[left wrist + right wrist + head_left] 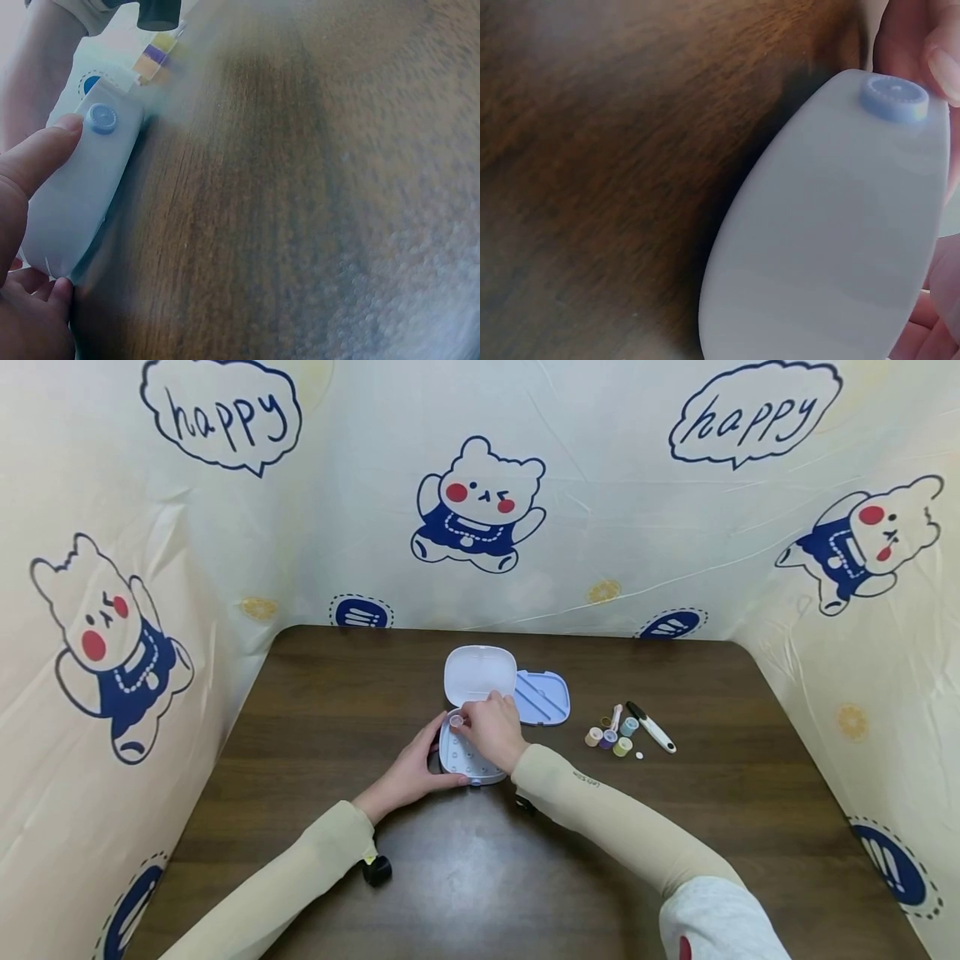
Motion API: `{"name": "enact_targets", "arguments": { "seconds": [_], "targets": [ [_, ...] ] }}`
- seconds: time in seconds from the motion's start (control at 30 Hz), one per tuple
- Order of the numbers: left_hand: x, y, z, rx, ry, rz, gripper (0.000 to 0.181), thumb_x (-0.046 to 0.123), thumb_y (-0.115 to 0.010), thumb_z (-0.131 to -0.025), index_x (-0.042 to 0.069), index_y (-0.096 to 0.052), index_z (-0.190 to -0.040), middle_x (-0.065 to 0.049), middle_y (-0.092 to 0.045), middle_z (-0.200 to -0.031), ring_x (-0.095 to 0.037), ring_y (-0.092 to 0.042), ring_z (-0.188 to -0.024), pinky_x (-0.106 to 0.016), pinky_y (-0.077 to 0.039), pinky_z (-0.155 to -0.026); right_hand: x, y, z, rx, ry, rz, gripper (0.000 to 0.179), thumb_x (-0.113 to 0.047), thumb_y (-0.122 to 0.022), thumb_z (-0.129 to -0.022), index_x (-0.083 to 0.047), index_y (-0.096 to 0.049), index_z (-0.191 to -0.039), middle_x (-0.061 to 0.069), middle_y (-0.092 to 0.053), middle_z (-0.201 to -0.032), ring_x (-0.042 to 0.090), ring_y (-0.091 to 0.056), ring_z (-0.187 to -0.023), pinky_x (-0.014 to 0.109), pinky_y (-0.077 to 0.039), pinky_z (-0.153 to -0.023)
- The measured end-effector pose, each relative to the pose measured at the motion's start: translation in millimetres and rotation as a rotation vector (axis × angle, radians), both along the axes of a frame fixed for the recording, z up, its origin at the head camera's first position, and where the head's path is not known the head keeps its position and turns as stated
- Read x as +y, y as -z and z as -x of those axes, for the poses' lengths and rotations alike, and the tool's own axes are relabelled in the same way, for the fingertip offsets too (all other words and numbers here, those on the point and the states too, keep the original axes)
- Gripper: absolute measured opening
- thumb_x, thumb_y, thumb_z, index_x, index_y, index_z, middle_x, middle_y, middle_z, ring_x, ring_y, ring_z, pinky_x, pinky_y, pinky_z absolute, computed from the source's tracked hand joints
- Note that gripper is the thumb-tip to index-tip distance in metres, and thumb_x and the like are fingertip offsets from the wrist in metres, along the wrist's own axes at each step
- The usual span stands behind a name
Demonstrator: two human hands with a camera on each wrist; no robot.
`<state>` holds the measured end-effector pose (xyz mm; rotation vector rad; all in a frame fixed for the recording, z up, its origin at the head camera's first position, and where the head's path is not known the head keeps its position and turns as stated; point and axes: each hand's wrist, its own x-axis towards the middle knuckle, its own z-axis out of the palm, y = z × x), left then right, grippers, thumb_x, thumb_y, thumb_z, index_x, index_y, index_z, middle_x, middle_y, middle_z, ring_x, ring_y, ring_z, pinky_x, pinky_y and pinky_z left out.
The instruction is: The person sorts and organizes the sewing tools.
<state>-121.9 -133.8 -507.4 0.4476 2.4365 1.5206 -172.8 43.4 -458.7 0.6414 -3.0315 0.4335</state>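
A white sewing box (pixel 471 765) with a peg-dotted inside stands on the table, its lid (pixel 480 670) raised at the back. My left hand (pixel 408 772) grips the box from the left, with the thumb at the front near the blue button latch (pixel 103 118) and the fingers round the far left side. Over the box, my right hand (pixel 493 728) pinches a small pale spool (pixel 456 721) at the box's left back corner. The spool's thread colour cannot be made out, and the right fingertips are partly hidden.
A blue compartment tray (pixel 544 698) lies right of the lid. Farther right are several thread spools (pixel 622 747), a small pink-white tool (pixel 617 717), a black-and-white pen-like tool (pixel 652 728) and a small white piece (pixel 639 756). Printed cloth (pixel 480 602) surrounds the table.
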Motion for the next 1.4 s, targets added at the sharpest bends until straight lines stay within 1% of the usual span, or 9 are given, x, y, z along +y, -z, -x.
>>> {"name": "enact_targets", "arguments": {
  "seconds": [0.23, 0.43, 0.63, 0.7, 0.87, 1.07, 1.23, 1.4],
  "targets": [
    [0.2, -0.2, 0.0, -0.007, -0.004, -0.001, 0.114, 0.028, -0.092, -0.082, 0.007, -0.017, -0.167, -0.018, -0.026, -0.168, -0.035, -0.042, -0.147, -0.049, -0.039, -0.12, 0, 1.1, 0.7, 0.01, -0.008, -0.029, 0.019, -0.035, -0.078, -0.095, -0.017, -0.081, -0.101, -0.001, -0.077, -0.088, 0.023, -0.052, -0.081, 0.038, -0.042, -0.076],
    [-0.3, 1.4, 1.4, 0.002, -0.008, 0.0, 0.114, 0.028, -0.092, -0.082, 0.009, -0.017, -0.167, -0.018, -0.027, -0.168, -0.035, -0.042, -0.147, -0.05, -0.039, -0.12, 0, -1.8, 0.5, -0.003, -0.007, -0.048, 0.02, -0.036, -0.078, -0.096, -0.018, -0.081, -0.104, -0.002, -0.077, -0.09, 0.022, -0.052, -0.082, 0.037, -0.041, -0.076],
    [-1.6, 2.0, 1.4, 0.001, -0.011, 0.004, 0.114, 0.03, -0.091, -0.083, 0.007, -0.017, -0.167, -0.018, -0.027, -0.168, -0.035, -0.043, -0.146, -0.051, -0.039, -0.119, 2, -6.7, -0.7, -0.037, -0.009, -0.033, 0.021, -0.036, -0.077, -0.096, -0.018, -0.081, -0.106, -0.002, -0.076, -0.086, 0.021, -0.052, -0.08, 0.036, -0.04, -0.076],
    [-1.7, 1.8, 1.7, 0.002, -0.011, 0.004, 0.114, 0.03, -0.091, -0.083, 0.007, -0.017, -0.166, -0.018, -0.027, -0.168, -0.036, -0.043, -0.146, -0.051, -0.04, -0.119, 5, -9.1, -1.2, -0.044, -0.007, -0.024, 0.021, -0.035, -0.077, -0.097, -0.016, -0.081, -0.105, -0.002, -0.075, -0.085, 0.021, -0.053, -0.08, 0.036, -0.041, -0.076],
    [-1.6, 1.7, 2.7, 0.003, -0.011, 0.0, 0.115, 0.03, -0.092, -0.082, 0.007, -0.017, -0.167, -0.018, -0.027, -0.168, -0.034, -0.041, -0.147, -0.049, -0.039, -0.12, 16, -13.8, -3.1, -0.064, 0.002, 0.037, 0.021, -0.031, -0.076, -0.097, -0.012, -0.08, -0.107, 0.0, -0.077, -0.09, 0.023, -0.058, -0.085, 0.038, -0.044, -0.079],
    [-1.0, 1.5, 1.6, -0.012, -0.012, 0.015, 0.116, 0.033, -0.092, -0.082, 0.009, -0.017, -0.167, -0.016, -0.029, -0.167, -0.033, -0.041, -0.148, -0.048, -0.038, -0.121, 32, -13.3, -6.6, -0.065, 0.019, 0.134, 0.019, -0.027, -0.076, -0.098, -0.012, -0.08, -0.108, 0.0, -0.079, -0.097, 0.023, -0.064, -0.091, 0.04, -0.046, -0.084],
    [-1.0, 3.2, 1.8, -0.017, -0.018, 0.022, 0.115, 0.033, -0.092, -0.081, 0.011, -0.018, -0.167, -0.014, -0.028, -0.168, -0.032, -0.039, -0.149, -0.048, -0.037, -0.121, 44, -14.9, -10.7, -0.056, 0.011, 0.196, 0.019, -0.025, -0.075, -0.098, -0.012, -0.08, -0.11, 0.001, -0.079, -0.097, 0.022, -0.064, -0.089, 0.04, -0.048, -0.083],
    [-0.9, 2.7, 1.3, -0.011, -0.014, 0.021, 0.115, 0.032, -0.092, -0.081, 0.011, -0.019, -0.167, -0.014, -0.029, -0.167, -0.032, -0.04, -0.149, -0.048, -0.037, -0.121, 55, -16.8, -17.0, -0.033, 0.005, 0.247, 0.02, -0.024, -0.077, -0.097, -0.011, -0.08, -0.112, 0.001, -0.079, -0.097, 0.022, -0.059, -0.085, 0.039, -0.048, -0.079]
  ]
}}
